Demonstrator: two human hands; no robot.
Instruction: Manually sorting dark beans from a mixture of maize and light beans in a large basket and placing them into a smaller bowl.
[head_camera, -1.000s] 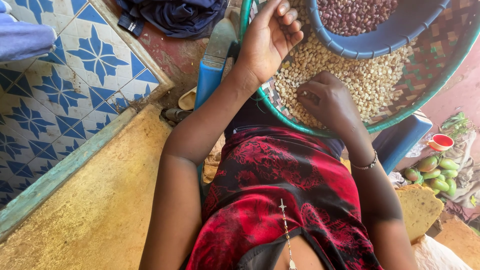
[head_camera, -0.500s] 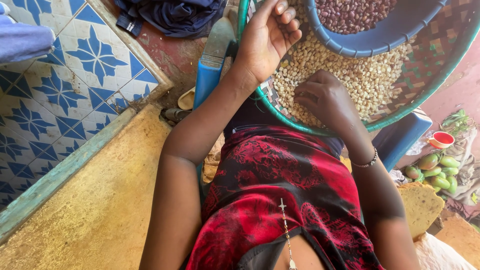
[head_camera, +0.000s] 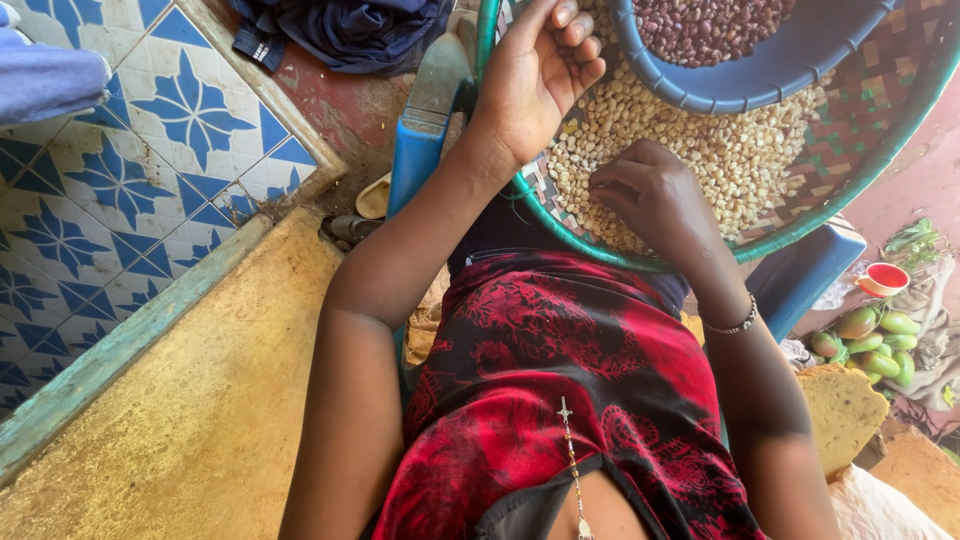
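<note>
A woven tray (head_camera: 880, 130), heaped with pale shelled kernels (head_camera: 720, 160), is balanced on the lap; it could be tipped and spilled if bumped. At 12 o'clock a blue bowl (head_camera: 740, 85) holds dark red nuts (head_camera: 710, 25). The left hand (head_camera: 535, 80) is cupped, its contents unseen; the right hand (head_camera: 655, 195) fingers are curled narrowly in the kernels

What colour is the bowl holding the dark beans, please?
The bowl is blue, seen clearly in the head view.
</note>
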